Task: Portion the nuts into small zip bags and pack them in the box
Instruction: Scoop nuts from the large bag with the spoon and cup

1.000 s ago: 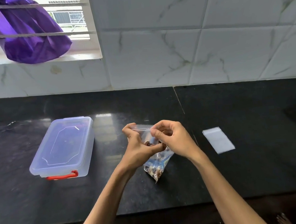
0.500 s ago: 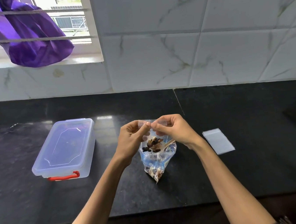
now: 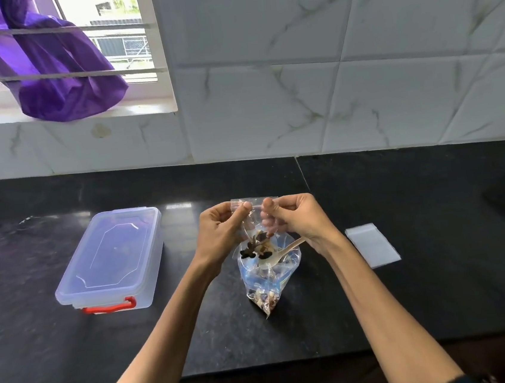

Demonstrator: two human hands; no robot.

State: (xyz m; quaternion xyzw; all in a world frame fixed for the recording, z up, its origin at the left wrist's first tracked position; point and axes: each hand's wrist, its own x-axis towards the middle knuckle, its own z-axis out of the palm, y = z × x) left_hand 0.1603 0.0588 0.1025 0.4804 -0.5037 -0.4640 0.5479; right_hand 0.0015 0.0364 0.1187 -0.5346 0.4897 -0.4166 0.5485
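On the table (image 3: 412, 299) nearest me lies the big nut bag (image 3: 266, 286) with a spoon (image 3: 282, 252). Above it my left hand (image 3: 221, 232) and right hand (image 3: 294, 218) pinch the small zip bag (image 3: 256, 222) of nuts by its top. The lidded box (image 3: 112, 259) sits left, an empty zip bag (image 3: 372, 245) right.

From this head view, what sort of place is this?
Likely a home kitchen: a black stone countertop, a marbled white tile backsplash, and a barred window with purple cloth draped over it.

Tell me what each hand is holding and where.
Both the left hand and right hand pinch the small zip bag at its top strip.
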